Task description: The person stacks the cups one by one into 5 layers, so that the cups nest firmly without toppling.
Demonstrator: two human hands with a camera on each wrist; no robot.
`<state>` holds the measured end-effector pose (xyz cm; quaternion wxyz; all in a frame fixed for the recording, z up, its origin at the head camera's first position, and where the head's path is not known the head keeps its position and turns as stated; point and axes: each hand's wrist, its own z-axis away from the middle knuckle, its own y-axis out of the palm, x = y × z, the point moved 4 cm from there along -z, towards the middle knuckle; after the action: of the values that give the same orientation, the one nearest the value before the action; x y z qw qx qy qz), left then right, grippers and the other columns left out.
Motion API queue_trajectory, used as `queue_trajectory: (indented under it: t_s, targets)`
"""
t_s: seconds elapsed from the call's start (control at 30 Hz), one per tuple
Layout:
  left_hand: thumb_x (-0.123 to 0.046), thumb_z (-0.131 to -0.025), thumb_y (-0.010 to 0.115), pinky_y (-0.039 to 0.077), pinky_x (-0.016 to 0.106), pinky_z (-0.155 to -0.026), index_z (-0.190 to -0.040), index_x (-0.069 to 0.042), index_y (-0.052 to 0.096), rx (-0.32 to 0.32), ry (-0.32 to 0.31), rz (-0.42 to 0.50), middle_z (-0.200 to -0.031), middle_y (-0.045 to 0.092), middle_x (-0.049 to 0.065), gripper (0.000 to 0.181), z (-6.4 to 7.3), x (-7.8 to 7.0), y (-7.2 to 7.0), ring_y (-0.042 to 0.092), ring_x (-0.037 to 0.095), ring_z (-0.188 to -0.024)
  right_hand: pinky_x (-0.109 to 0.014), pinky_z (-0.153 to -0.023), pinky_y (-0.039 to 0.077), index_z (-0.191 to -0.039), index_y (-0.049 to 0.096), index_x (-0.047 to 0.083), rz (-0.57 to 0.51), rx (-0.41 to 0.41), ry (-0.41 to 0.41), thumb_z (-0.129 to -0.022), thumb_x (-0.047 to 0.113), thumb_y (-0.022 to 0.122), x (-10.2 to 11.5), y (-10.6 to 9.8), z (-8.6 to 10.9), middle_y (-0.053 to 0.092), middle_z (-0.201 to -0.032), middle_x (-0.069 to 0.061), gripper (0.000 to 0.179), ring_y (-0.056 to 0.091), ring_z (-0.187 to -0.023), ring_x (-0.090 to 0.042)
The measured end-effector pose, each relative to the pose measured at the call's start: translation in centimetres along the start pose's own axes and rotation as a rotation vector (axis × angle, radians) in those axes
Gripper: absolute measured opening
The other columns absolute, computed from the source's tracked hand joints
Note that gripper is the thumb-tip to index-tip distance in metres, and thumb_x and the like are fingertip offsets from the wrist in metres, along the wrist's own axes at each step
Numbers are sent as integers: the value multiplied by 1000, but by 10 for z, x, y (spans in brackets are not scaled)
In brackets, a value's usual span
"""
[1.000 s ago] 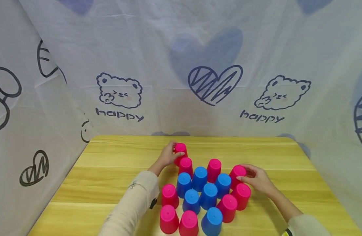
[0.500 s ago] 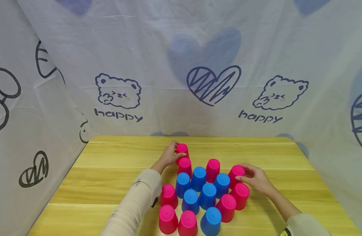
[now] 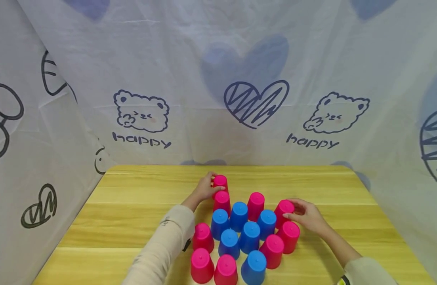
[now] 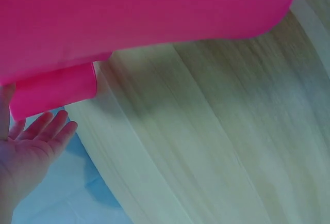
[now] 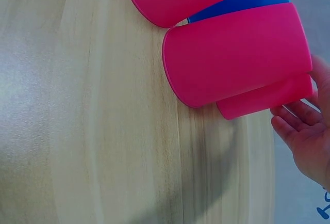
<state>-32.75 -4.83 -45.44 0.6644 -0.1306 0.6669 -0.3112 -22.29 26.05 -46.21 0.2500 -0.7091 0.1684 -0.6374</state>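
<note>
My left hand holds an upside-down pink plastic cup at the back left of a cluster of cups, thumb in front and fingers around its far side. Another pink cup stands just in front of it and hides its lower part. On the right, my right hand grips a second pink cup between thumb and fingers. In the right wrist view this cup is partly covered by a nearer pink cup. The left wrist view shows the left-hand cup beyond a large, close pink cup.
Several blue cups stand upside down in the middle of the group. More pink cups flank them, with a blue cup at the front. All are on a wooden table, backed by a printed white cloth.
The pink cup in my left hand has shifted slightly right, closer in line behind the pink cup in front of it. My right hand keeps its hold, nearly still.
</note>
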Motion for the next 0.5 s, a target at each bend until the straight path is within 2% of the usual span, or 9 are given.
queue_trajectory:
  t_s: [0.27, 0.5]
  targets:
    - [-26, -88, 63, 50, 46, -92, -131, 4, 44, -32, 19, -8, -130, 51, 24, 56, 11, 8, -14, 52, 38, -117, -15, -72, 51, -118, 57, -6, 50, -35, -39, -81, 16, 71, 6, -5, 1, 64, -108, -22, 46, 62, -91, -26]
    - [-25, -87, 63, 49, 46, -93, -131, 4, 45, -94, 40, 43, -130, 51, 26, 55, 27, 14, -27, 53, 42, -115, -17, -73, 51, -118, 58, -6, 120, -60, -61, -80, 16, 71, 11, -16, 0, 64, -109, -22, 45, 63, -91, -26]
